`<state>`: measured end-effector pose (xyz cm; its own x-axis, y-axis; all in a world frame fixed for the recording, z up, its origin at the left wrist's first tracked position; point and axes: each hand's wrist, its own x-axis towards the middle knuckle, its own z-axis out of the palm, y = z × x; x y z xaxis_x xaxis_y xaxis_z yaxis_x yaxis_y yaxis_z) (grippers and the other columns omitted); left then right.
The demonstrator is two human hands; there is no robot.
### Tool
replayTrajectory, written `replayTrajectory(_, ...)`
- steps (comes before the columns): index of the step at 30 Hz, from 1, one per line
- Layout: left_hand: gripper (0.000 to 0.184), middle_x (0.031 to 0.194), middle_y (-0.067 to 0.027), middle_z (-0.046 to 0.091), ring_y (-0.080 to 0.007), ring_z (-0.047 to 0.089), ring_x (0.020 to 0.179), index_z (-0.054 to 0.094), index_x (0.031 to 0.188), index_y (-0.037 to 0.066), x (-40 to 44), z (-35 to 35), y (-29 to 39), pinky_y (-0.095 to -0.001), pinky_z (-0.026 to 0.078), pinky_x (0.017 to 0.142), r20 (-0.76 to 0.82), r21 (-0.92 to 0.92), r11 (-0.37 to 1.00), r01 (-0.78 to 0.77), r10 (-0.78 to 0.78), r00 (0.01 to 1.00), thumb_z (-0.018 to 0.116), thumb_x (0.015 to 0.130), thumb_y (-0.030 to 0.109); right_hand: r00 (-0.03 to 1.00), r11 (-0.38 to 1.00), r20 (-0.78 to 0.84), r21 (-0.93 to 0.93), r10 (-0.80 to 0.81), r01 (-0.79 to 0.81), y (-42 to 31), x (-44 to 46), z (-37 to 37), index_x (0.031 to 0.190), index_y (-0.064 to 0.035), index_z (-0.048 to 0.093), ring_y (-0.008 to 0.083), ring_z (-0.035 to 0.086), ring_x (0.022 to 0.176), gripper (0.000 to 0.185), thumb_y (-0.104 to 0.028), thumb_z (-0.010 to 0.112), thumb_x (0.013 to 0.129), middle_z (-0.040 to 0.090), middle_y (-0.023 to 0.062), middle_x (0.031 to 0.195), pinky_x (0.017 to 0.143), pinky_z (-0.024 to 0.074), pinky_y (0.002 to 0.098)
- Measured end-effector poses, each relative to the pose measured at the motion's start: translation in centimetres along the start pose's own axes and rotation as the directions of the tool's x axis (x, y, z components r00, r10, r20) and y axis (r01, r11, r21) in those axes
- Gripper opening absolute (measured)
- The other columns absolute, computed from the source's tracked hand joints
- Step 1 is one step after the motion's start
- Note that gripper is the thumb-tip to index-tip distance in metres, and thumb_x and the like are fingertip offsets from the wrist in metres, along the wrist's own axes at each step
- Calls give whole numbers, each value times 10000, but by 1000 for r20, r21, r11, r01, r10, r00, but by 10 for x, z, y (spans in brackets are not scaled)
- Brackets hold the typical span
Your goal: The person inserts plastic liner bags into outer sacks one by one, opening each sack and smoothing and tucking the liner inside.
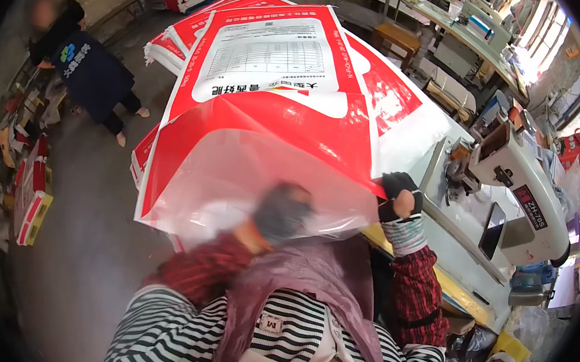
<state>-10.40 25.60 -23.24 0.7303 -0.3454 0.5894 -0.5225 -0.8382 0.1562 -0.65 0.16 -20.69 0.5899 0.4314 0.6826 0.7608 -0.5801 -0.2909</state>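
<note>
A red and white printed sack [275, 117] lies on top of a stack in front of me, with a table of small print on its far part. Its near end is a pale, see-through sheet of plastic [215, 167], wrinkled towards me. My right hand [401, 197], in a dark fingerless glove, is closed on the sack's right edge near the corner. My left hand [284, 211], also dark-gloved, is over the plastic and smeared by motion; its fingers cannot be made out.
More red and white sacks [388, 86] lie fanned out beneath. To the right stands a sewing machine [523, 194] on a table, with a phone [493, 226] beside it. Another person [96, 71] is at the left. A bundle of sacks [32, 193] stands on the floor.
</note>
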Motion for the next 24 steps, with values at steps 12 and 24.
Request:
replayTrajectory(12,321,1055,-107,575,-236,569,991,558,1083,51,-54,-150,-155,-405,449,848,20,-524,618,586,-679,734,469,873,278,987,993,159,112,26,-44,-36,-3,-3,895,-11,612,359,567,768,296,-12,518,614,590,171,814,679,468,432)
replayTrajectory(24,427,1132,-119,549,-231,553,1022,520,1181,-1,-62,-230,-41,-362,408,914,-345,-801,556,223,-732,587,470,922,334,998,983,56,184,7,-17,-45,7,6,887,0,593,342,576,711,282,54,486,632,595,158,769,624,469,403)
